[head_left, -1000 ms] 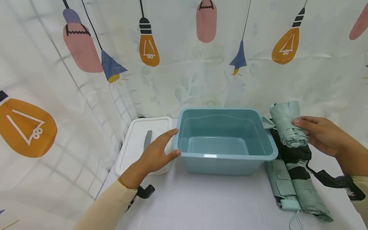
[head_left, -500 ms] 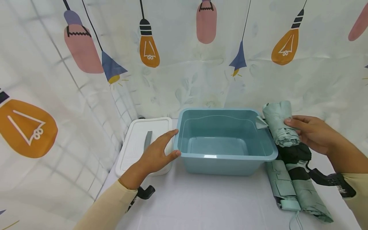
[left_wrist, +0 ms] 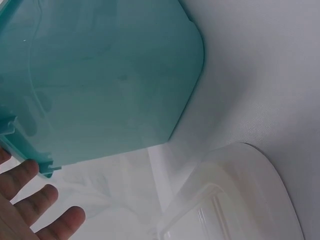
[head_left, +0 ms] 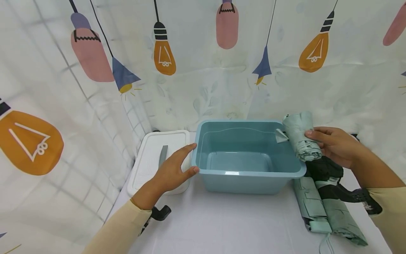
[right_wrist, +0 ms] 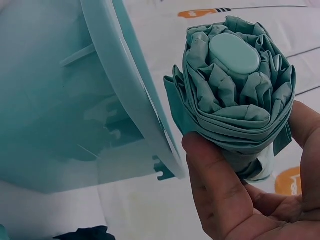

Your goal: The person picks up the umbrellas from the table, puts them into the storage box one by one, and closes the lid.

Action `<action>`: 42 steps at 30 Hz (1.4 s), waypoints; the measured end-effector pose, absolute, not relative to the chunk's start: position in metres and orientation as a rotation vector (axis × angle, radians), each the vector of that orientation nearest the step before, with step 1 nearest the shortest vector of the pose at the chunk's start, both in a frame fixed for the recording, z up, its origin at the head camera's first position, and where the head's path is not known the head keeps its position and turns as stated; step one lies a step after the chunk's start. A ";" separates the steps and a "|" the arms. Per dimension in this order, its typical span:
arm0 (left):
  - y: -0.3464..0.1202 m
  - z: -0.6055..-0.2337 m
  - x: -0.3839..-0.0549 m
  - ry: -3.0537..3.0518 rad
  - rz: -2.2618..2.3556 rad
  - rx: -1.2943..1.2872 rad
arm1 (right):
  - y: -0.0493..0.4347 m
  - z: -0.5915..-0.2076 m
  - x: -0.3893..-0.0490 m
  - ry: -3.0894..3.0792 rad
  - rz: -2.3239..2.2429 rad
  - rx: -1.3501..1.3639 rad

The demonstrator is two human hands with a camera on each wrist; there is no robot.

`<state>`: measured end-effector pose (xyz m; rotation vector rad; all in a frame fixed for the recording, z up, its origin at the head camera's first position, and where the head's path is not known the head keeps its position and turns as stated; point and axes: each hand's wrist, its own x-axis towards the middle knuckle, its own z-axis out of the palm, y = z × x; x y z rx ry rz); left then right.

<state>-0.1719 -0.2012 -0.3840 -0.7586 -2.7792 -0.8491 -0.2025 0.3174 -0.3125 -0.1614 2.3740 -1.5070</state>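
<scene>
In the head view my right hand [head_left: 336, 144] grips a pale green folded umbrella [head_left: 301, 135], held upright and slightly tilted at the right end of a blue plastic basin [head_left: 247, 174]. A loose fabric flap [head_left: 281, 136] of the umbrella hangs over the basin's inside. The right wrist view shows thumb and fingers round the umbrella's pleated cloth [right_wrist: 235, 115], with a smooth oval end [right_wrist: 234, 52] in its middle. My left hand [head_left: 171, 173] touches the basin's left rim with spread fingers; in the left wrist view those fingers [left_wrist: 57, 200] look nearly straight.
Left of the basin stands a white lidded box [head_left: 147, 158] with a grey strip on its lid. To the right lie another folded umbrella [head_left: 312, 203], a rolled green bundle [head_left: 344, 218] and a black item [head_left: 323, 167]. A printed curtain [head_left: 203, 81] hangs behind.
My right hand has moved left with the umbrella, from beside the basin to over its right rim. The left hand has stayed at the left rim.
</scene>
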 end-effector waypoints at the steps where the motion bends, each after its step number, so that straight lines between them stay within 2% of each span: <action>1: -0.201 -0.384 -0.172 -2.779 -0.846 -0.760 | 0.317 -0.313 -0.203 2.372 -1.511 -0.156; 9: -0.201 -0.387 -0.172 -2.777 -0.856 -0.766 | 0.312 -0.316 -0.203 2.341 -1.579 -0.197; 17: -0.201 -0.387 -0.172 -2.741 -0.871 -0.789 | 0.312 -0.316 -0.202 2.268 -1.875 -0.157; 27: -0.201 -0.386 -0.173 -2.749 -0.867 -0.783 | 0.313 -0.327 -0.199 2.449 -1.697 -0.114; 42: -0.202 -0.388 -0.175 -2.744 -0.885 -0.790 | 0.339 -0.340 -0.195 2.409 -1.675 -0.155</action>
